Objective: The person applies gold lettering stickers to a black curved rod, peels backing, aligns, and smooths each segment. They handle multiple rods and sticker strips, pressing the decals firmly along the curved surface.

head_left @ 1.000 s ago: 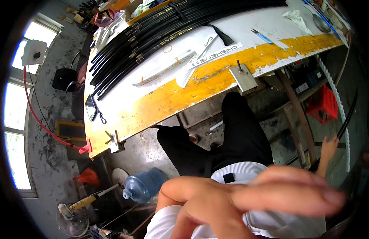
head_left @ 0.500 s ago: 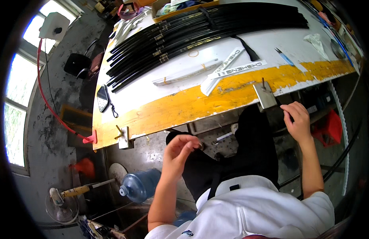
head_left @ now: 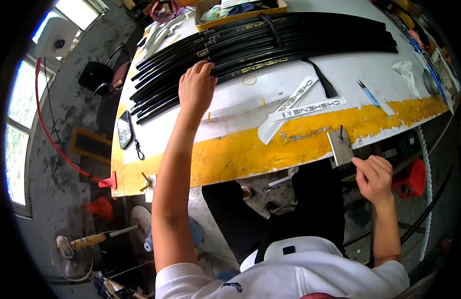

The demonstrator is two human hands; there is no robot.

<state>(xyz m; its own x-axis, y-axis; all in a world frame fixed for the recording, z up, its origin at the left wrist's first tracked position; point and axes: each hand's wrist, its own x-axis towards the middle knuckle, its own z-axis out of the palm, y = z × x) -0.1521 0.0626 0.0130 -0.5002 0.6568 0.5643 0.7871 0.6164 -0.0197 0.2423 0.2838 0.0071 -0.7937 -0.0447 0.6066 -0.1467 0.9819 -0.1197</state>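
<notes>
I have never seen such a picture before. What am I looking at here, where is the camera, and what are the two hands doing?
There is no machine here. The camera sits on a person's head and looks down, so you see that person's own arms, white shirt and dark trousers from above. The wide lens bends straight edges near the rim.

In front is a long table with a white top and a worn yellow edge. On it lie many long black rods, white sticker strips, a rubber band, a small mirror and a cardboard box.

The left hand reaches far forward and rests on the black rods; a closed grip is not visible. The right hand is low, beside a metal bracket at the table's edge, fingers curled; I cannot tell whether it holds anything.
</notes>
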